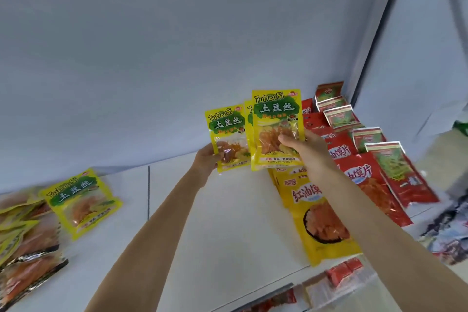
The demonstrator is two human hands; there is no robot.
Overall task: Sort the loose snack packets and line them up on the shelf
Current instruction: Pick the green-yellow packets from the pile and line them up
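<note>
Orange packet (pixel 321 213) beside red packets (pixel 364 172)

I see a white shelf (pixel 222 223) carrying a loose pile (pixel 22 230) of packets at left, topped by a yellow packet (pixel 81 200), and overlapping yellow (pixel 321 220) and red rows (pixel 367 172) at right.

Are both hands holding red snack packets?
No, the left hand and the right hand each hold a yellow packet; the red packets lie on the shelf.
</note>
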